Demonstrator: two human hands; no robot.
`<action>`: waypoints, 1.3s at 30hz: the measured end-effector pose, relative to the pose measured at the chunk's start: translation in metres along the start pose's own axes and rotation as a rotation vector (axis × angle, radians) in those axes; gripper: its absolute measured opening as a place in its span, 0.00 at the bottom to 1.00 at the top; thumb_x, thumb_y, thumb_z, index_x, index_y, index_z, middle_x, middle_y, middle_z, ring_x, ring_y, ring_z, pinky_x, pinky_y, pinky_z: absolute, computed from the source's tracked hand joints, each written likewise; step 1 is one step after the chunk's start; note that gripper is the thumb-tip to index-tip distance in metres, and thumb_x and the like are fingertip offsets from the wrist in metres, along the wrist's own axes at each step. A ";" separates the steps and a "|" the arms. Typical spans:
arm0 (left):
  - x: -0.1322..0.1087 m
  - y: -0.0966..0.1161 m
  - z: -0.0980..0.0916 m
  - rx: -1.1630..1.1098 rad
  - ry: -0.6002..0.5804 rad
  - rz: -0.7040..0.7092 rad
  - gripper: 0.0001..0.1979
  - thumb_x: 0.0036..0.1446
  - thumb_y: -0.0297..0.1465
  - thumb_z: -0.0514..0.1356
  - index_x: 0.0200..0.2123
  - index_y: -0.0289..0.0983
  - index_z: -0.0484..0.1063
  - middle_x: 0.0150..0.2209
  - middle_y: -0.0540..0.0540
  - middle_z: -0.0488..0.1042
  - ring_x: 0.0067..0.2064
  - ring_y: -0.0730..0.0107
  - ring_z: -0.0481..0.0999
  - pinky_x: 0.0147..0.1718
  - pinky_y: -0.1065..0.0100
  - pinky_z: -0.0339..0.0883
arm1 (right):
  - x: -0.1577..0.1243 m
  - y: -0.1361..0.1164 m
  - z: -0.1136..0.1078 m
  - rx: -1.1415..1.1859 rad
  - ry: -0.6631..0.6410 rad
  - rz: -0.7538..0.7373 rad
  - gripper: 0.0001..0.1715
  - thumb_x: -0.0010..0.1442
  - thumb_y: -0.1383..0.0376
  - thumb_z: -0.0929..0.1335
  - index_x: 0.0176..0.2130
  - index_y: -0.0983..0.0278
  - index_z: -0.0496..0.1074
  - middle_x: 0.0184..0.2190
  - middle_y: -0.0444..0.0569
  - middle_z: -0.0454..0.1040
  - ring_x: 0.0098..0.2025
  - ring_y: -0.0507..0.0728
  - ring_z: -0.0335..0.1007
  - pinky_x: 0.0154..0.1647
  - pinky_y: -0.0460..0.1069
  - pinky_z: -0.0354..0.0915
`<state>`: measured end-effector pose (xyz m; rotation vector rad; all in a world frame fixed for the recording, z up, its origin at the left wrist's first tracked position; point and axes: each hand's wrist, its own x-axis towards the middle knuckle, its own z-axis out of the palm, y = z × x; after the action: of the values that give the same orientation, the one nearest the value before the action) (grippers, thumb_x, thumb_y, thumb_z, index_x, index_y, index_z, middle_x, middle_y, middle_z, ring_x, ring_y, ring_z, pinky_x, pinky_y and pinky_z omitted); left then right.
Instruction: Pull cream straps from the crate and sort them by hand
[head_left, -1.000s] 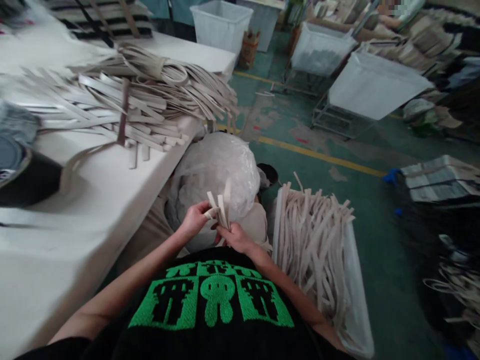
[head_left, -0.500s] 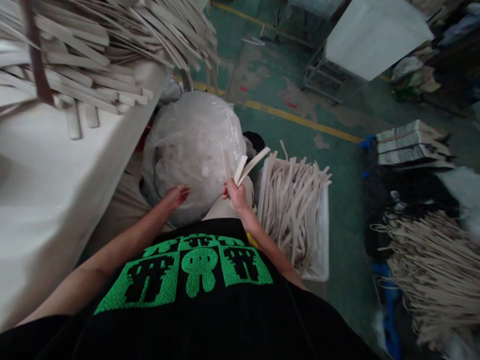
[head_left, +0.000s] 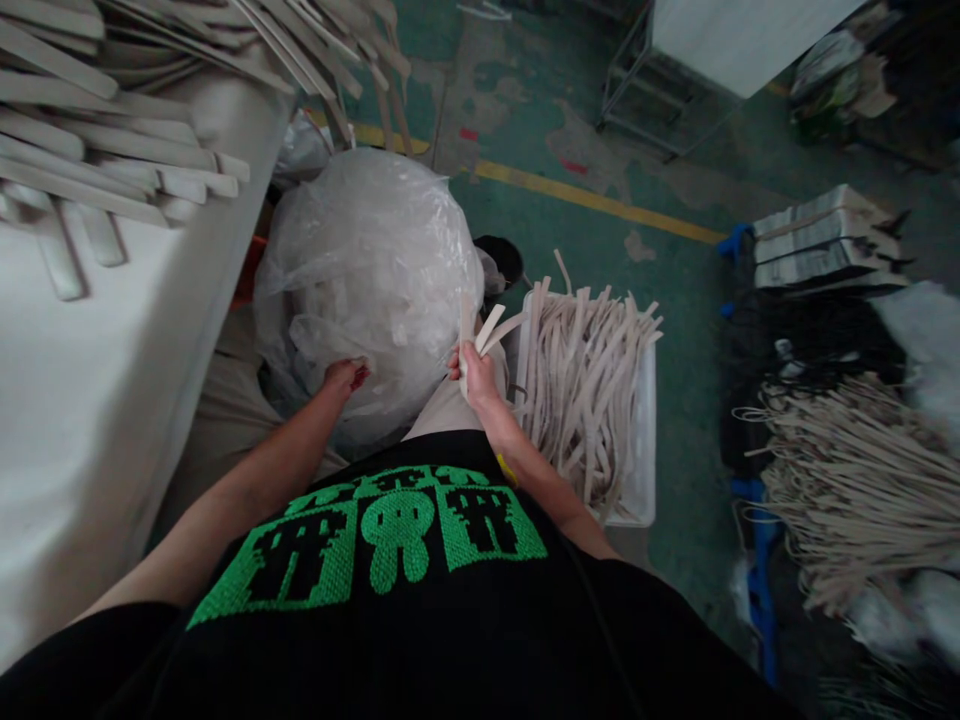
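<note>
My right hand [head_left: 478, 375] is closed around a few flat beige fabric strips [head_left: 489, 328], whose ends fan out above the fist. It is over my lap, between the plastic bag and the white crate. My left hand [head_left: 347, 376] is over the near side of a large, clear plastic bag [head_left: 375, 230]. Its fingers are curled in, with red showing at the fingertips; what they hold, if anything, cannot be made out. Pale contents show dimly through the bag.
Left, a white-covered table [head_left: 90, 370] bears a heap of beige strips [head_left: 112, 130]. A white crate [head_left: 641, 440] full of long strips stands at my right. Beyond are a bundle of thin cords [head_left: 862, 480], strapped stacks [head_left: 821, 240] and a wheeled rack [head_left: 660, 100].
The view has shifted, so the surroundings appear higher. My left hand's fingers have gone from spread to curled, above the bag. My right hand still grips the strips.
</note>
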<state>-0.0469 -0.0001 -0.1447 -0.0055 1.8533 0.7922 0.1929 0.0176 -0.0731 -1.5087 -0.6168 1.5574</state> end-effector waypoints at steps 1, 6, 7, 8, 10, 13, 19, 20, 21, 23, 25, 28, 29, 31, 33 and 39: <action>-0.002 0.001 0.000 -0.002 -0.005 0.008 0.09 0.54 0.26 0.67 0.28 0.36 0.68 0.21 0.52 0.70 0.23 0.75 0.71 0.24 0.75 0.60 | 0.000 0.000 0.000 -0.003 0.000 0.004 0.15 0.67 0.60 0.65 0.32 0.67 0.71 0.17 0.42 0.71 0.16 0.47 0.61 0.17 0.42 0.59; -0.030 0.014 0.000 -0.042 -0.123 0.100 0.09 0.51 0.27 0.68 0.26 0.36 0.69 0.23 0.50 0.73 0.27 0.73 0.74 0.29 0.72 0.66 | 0.000 -0.003 0.002 0.007 -0.015 0.038 0.15 0.68 0.62 0.64 0.32 0.67 0.71 0.18 0.42 0.71 0.15 0.47 0.61 0.17 0.42 0.58; -0.039 0.017 0.000 -0.053 -0.157 0.124 0.08 0.50 0.28 0.69 0.27 0.36 0.71 0.25 0.50 0.75 0.28 0.73 0.76 0.32 0.72 0.68 | 0.000 -0.003 0.002 0.009 -0.023 0.046 0.15 0.68 0.61 0.64 0.31 0.67 0.71 0.18 0.42 0.71 0.15 0.47 0.61 0.17 0.42 0.57; -0.050 0.020 -0.002 -0.063 -0.195 0.152 0.08 0.49 0.29 0.69 0.29 0.36 0.72 0.27 0.49 0.76 0.30 0.72 0.76 0.34 0.71 0.69 | 0.000 -0.004 0.001 0.010 -0.035 0.054 0.15 0.67 0.60 0.65 0.31 0.67 0.70 0.18 0.42 0.71 0.15 0.47 0.61 0.17 0.42 0.57; -0.074 0.023 -0.008 -0.078 -0.292 0.241 0.11 0.47 0.32 0.71 0.32 0.36 0.74 0.30 0.48 0.78 0.32 0.72 0.77 0.36 0.70 0.71 | 0.000 -0.005 0.000 0.010 -0.094 0.067 0.17 0.66 0.57 0.67 0.31 0.66 0.71 0.20 0.43 0.73 0.15 0.46 0.60 0.17 0.42 0.58; -0.111 0.023 -0.024 -0.054 -0.455 0.424 0.18 0.43 0.37 0.73 0.37 0.36 0.77 0.34 0.48 0.79 0.32 0.71 0.77 0.34 0.70 0.72 | -0.007 -0.010 -0.002 -0.007 -0.333 0.074 0.20 0.65 0.52 0.68 0.32 0.66 0.72 0.24 0.45 0.77 0.15 0.45 0.56 0.19 0.42 0.60; -0.156 0.014 -0.049 0.179 -0.509 0.630 0.29 0.46 0.36 0.71 0.52 0.37 0.74 0.28 0.51 0.79 0.27 0.70 0.76 0.30 0.69 0.70 | -0.040 -0.029 0.017 -0.097 -0.857 0.087 0.23 0.64 0.47 0.69 0.36 0.66 0.76 0.27 0.44 0.77 0.16 0.44 0.51 0.22 0.44 0.66; -0.158 0.014 -0.050 0.212 -0.514 0.649 0.30 0.46 0.36 0.71 0.53 0.36 0.73 0.26 0.51 0.79 0.26 0.70 0.76 0.30 0.69 0.70 | -0.045 -0.032 0.022 -0.123 -0.901 0.073 0.24 0.64 0.47 0.70 0.37 0.66 0.76 0.24 0.42 0.75 0.16 0.44 0.51 0.23 0.45 0.67; -0.160 0.013 -0.051 0.233 -0.519 0.665 0.30 0.45 0.36 0.71 0.53 0.36 0.72 0.25 0.52 0.78 0.26 0.69 0.77 0.29 0.69 0.69 | -0.049 -0.036 0.029 -0.156 -0.932 0.053 0.25 0.63 0.47 0.71 0.37 0.67 0.77 0.22 0.40 0.73 0.16 0.45 0.51 0.25 0.45 0.69; -0.162 0.015 -0.050 0.243 -0.519 0.695 0.30 0.44 0.35 0.72 0.51 0.37 0.71 0.25 0.53 0.77 0.26 0.69 0.77 0.29 0.70 0.69 | -0.056 -0.044 0.040 -0.236 -0.952 0.004 0.24 0.62 0.47 0.72 0.36 0.67 0.78 0.22 0.40 0.73 0.16 0.44 0.51 0.26 0.45 0.70; -0.164 0.018 -0.049 0.201 -0.505 0.720 0.29 0.42 0.34 0.72 0.49 0.37 0.71 0.25 0.54 0.77 0.26 0.70 0.77 0.30 0.70 0.69 | -0.060 -0.052 0.051 -0.299 -0.918 -0.055 0.23 0.61 0.48 0.73 0.35 0.67 0.78 0.26 0.43 0.76 0.18 0.44 0.54 0.24 0.44 0.69; -0.169 0.024 -0.048 0.125 -0.515 0.721 0.25 0.41 0.34 0.72 0.44 0.38 0.73 0.25 0.54 0.76 0.27 0.71 0.75 0.32 0.69 0.70 | -0.063 -0.066 0.061 -0.302 -0.841 -0.132 0.21 0.63 0.50 0.72 0.36 0.67 0.79 0.32 0.47 0.80 0.22 0.45 0.61 0.23 0.43 0.67; -0.171 0.025 -0.048 0.117 -0.531 0.716 0.21 0.41 0.34 0.72 0.41 0.38 0.74 0.25 0.53 0.76 0.27 0.71 0.75 0.32 0.69 0.70 | -0.063 -0.071 0.063 -0.282 -0.812 -0.149 0.20 0.63 0.51 0.72 0.36 0.67 0.79 0.34 0.48 0.81 0.23 0.46 0.63 0.24 0.42 0.66; -0.175 0.026 -0.049 0.128 -0.560 0.712 0.14 0.42 0.35 0.72 0.32 0.37 0.76 0.24 0.51 0.75 0.26 0.72 0.73 0.31 0.69 0.69 | -0.063 -0.082 0.065 -0.239 -0.754 -0.173 0.19 0.65 0.52 0.71 0.38 0.66 0.79 0.36 0.48 0.82 0.26 0.47 0.67 0.24 0.42 0.66; -0.178 0.024 -0.050 0.142 -0.576 0.714 0.12 0.43 0.36 0.72 0.27 0.37 0.76 0.25 0.50 0.75 0.27 0.71 0.72 0.32 0.68 0.69 | -0.062 -0.093 0.066 -0.206 -0.717 -0.197 0.19 0.66 0.52 0.70 0.38 0.65 0.79 0.35 0.48 0.82 0.28 0.48 0.70 0.25 0.42 0.65; -0.181 0.026 -0.040 -0.022 -0.627 0.693 0.28 0.39 0.38 0.77 0.45 0.39 0.78 0.39 0.45 0.82 0.42 0.63 0.79 0.44 0.65 0.71 | -0.064 -0.112 0.073 -0.176 -0.687 -0.232 0.21 0.63 0.48 0.71 0.37 0.64 0.79 0.35 0.49 0.82 0.34 0.51 0.75 0.26 0.42 0.65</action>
<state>-0.0119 -0.0643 0.0278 0.8175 1.2286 1.1215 0.1422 0.0366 0.0649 -0.9455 -1.2947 1.8630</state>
